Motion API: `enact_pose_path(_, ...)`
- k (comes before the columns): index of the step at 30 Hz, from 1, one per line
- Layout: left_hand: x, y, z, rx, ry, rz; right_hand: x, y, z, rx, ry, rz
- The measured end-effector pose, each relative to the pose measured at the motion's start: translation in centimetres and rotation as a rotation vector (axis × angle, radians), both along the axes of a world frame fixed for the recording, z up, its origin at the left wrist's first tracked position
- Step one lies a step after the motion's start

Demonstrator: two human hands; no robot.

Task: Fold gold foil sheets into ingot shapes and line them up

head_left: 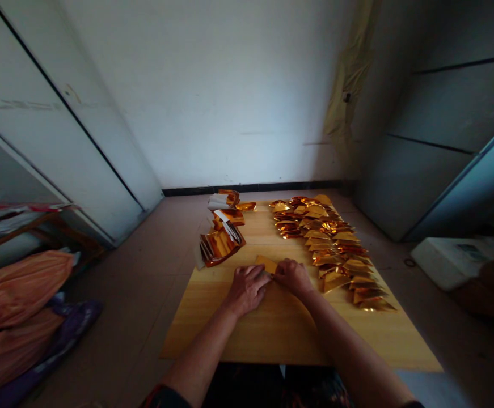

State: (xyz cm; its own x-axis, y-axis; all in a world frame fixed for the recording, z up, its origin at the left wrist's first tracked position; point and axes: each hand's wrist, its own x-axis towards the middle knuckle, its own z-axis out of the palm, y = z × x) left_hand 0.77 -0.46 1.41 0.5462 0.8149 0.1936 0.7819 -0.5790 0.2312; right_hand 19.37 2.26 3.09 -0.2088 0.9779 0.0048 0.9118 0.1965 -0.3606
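A small piece of gold foil paper [265, 263] lies at the middle of the wooden table, its dull side up. My left hand [248, 287] is at its left, fingers bent and pressing it near the lower edge. At its right corner, my right hand [294, 276] has its fingers closed on the paper. The fingertips of both hands nearly meet and partly cover the piece. Rows of folded gold foil papers [319, 232] stand to the right. Bundles of gold foil sheets [221, 245] lie at the left, beyond my left hand.
The low wooden table [272, 334] stands before a white wall [238, 102]. Cabinets [72, 130] are on the left. Orange cloth [21, 286] lies heaped at the left, and a white box [446, 260] is on the floor at right.
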Motion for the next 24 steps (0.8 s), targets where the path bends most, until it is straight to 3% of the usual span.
enact_pose_path(11, 0.08, -0.07, -0.04, 0.006, -0.004, 0.011, 0.01, 0.00, -0.30, 0.010, 0.054, -0.023)
enact_pose_path(18, 0.09, -0.07, -0.05, 0.015, -0.010, 0.018, 0.42, 0.11, -0.73, -0.012, 0.195, -0.040)
enact_pose_path(24, 0.17, -0.02, 0.01, 0.012, -0.001, 0.016, 0.04, 0.37, -0.52, -0.061, 0.221, -0.121)
